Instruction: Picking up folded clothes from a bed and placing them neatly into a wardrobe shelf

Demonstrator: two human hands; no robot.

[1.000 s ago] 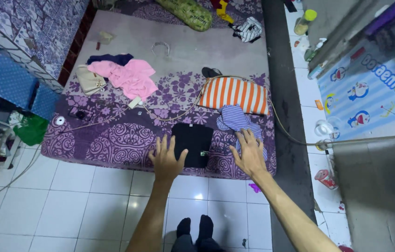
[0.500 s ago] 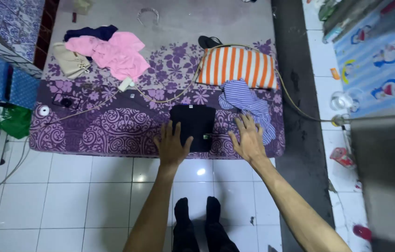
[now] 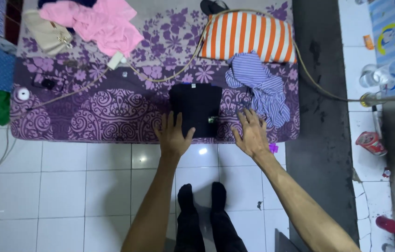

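1. White floor tiles (image 3: 67,186) fill the near part of the view, with the person's two dark-socked feet (image 3: 202,196) standing on them just short of a low purple patterned mattress (image 3: 113,116).
2. Both bare forearms stretch forward from the bottom edge to the near edge of the mattress.
3. The left hand (image 3: 173,135) lies flat, fingers spread and open, at the near left corner of a folded black garment (image 3: 196,109); its thumb and fingertips touch the cloth but grip nothing.
4. The right hand (image 3: 252,134) is likewise open and spread, palm down on the purple cover just right of the black garment, holding nothing; its fingertips come close to a crumpled blue-and-white striped shirt (image 3: 260,88).
5. The black garment sits squarely on the mattress between the two hands, a small light tag near its near right corner.
6. Beyond the striped shirt lies an orange-and-white striped pillow (image 3: 246,35), touching the shirt's far side.
7. A pale cable (image 3: 160,79) snakes across the cover from the left, past a small white charger block (image 3: 115,60), and loops around the pillow.
8. Farther left lie a pink garment (image 3: 104,28) and a beige handbag (image 3: 48,35).
9. Off to the right, a dark strip of floor (image 3: 319,93) runs beside the mattress, with a red cup (image 3: 371,142) on tiles beyond it.
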